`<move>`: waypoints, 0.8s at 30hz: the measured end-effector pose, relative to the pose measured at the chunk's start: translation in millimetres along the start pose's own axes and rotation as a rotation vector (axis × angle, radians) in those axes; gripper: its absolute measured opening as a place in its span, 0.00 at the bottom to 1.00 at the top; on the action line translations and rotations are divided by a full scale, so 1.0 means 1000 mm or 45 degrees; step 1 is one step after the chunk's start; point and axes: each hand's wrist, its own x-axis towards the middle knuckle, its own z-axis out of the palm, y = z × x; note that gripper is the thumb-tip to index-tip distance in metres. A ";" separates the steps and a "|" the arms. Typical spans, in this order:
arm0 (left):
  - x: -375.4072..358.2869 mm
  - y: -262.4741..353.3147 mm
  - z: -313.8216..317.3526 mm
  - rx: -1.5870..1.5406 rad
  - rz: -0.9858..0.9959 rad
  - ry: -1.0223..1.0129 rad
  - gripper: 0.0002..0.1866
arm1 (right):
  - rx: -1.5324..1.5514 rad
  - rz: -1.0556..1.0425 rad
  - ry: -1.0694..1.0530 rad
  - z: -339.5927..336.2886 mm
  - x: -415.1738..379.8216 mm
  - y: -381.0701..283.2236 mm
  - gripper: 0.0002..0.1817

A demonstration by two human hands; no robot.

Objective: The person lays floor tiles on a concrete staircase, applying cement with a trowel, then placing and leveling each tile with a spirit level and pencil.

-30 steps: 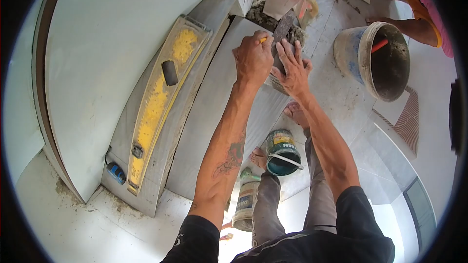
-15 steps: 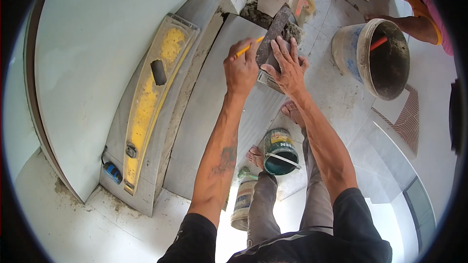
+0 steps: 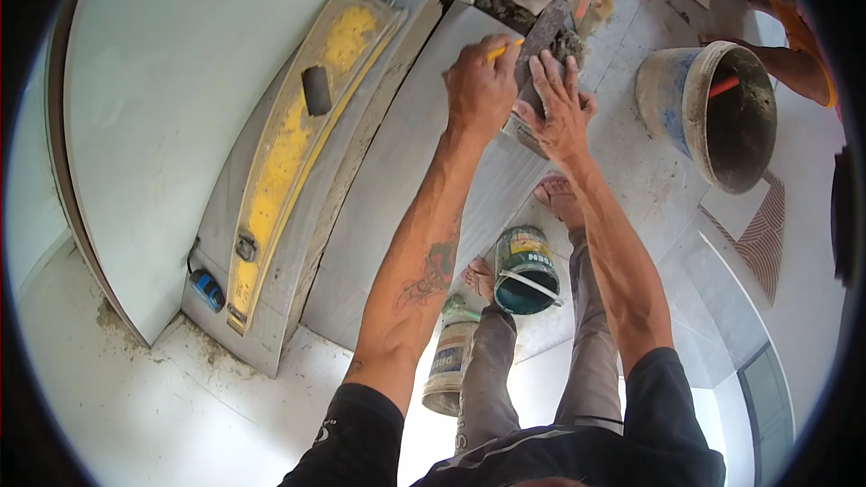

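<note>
Along the left edge of the ledge lies a long yellow spirit level (image 3: 289, 149), caked in dried mortar, with a small black block (image 3: 316, 90) resting on it and a blue tape measure (image 3: 206, 289) at its near end; it lies flat against the pale wall panel (image 3: 180, 81), likely parked within reach.

Next to it a large grey rectangular tile (image 3: 397, 207) lies lengthwise on the ledge, its far corner reaching toward the wet mortar bed (image 3: 501, 4). The left hand (image 3: 481, 90) is closed around an orange pencil (image 3: 502, 50), pinching it near the tip, which sits at the tile's far edge right against a narrow dark grey tile strip (image 3: 541, 41). The right hand (image 3: 561, 108) lies with fingers spread flat on that strip, pressing it onto the big tile so that, as I judge it, it serves as a steady guide for the pencil line.

Below the arms, on the tiled floor (image 3: 649, 189), stand a green paint tin (image 3: 526, 271) and a worn can (image 3: 448, 365) beside the person's bare feet. Toward the right edge sits a dirty mortar bucket (image 3: 713, 113) holding a red-handled tool (image 3: 724, 87), and another person's arm (image 3: 785, 59) reaches near its rim.
</note>
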 end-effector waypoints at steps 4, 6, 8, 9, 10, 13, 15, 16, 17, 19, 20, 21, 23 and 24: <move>-0.023 -0.014 -0.027 0.390 -0.103 -0.239 0.12 | 0.012 -0.015 0.035 0.005 -0.004 -0.001 0.40; -0.045 -0.010 -0.053 0.574 -0.088 -0.325 0.12 | 0.020 -0.048 0.094 0.006 -0.002 0.005 0.39; -0.069 0.013 -0.092 0.470 -0.232 -0.358 0.14 | -0.003 -0.028 0.045 0.002 -0.002 0.002 0.39; -0.075 0.025 -0.106 0.340 -0.283 -0.345 0.14 | -0.042 0.002 -0.005 0.001 -0.002 -0.001 0.40; -0.080 0.035 -0.118 0.338 -0.275 -0.342 0.14 | -0.045 0.002 0.003 0.000 -0.002 -0.001 0.40; -0.113 0.052 -0.135 0.304 -0.707 -0.418 0.14 | -0.077 -0.047 0.028 -0.005 -0.015 -0.006 0.41; -0.144 0.025 -0.122 0.291 -0.612 -0.268 0.14 | -0.067 0.026 0.006 -0.021 -0.032 -0.022 0.38; -0.151 0.024 -0.116 0.284 -0.604 -0.260 0.14 | -0.074 0.019 0.015 -0.020 -0.044 -0.024 0.38; -0.160 0.027 -0.106 0.210 -0.649 -0.266 0.15 | 0.048 0.023 -0.106 -0.016 -0.059 -0.026 0.36; -0.162 0.029 -0.084 0.127 -0.687 -0.259 0.17 | 0.162 0.015 -0.220 -0.013 -0.061 -0.028 0.33; -0.164 0.031 -0.076 0.090 -0.698 -0.250 0.19 | 0.190 0.059 -0.170 -0.013 -0.066 -0.034 0.31; -0.168 0.035 -0.071 0.056 -0.711 -0.246 0.20 | 0.220 0.110 -0.122 -0.014 -0.072 -0.043 0.29; -0.186 0.048 -0.065 -0.021 -0.708 -0.132 0.21 | 0.283 0.069 -0.101 -0.038 -0.098 -0.068 0.27; -0.208 0.046 -0.060 -0.036 -0.757 -0.009 0.19 | 0.304 0.080 -0.151 -0.049 -0.118 -0.083 0.26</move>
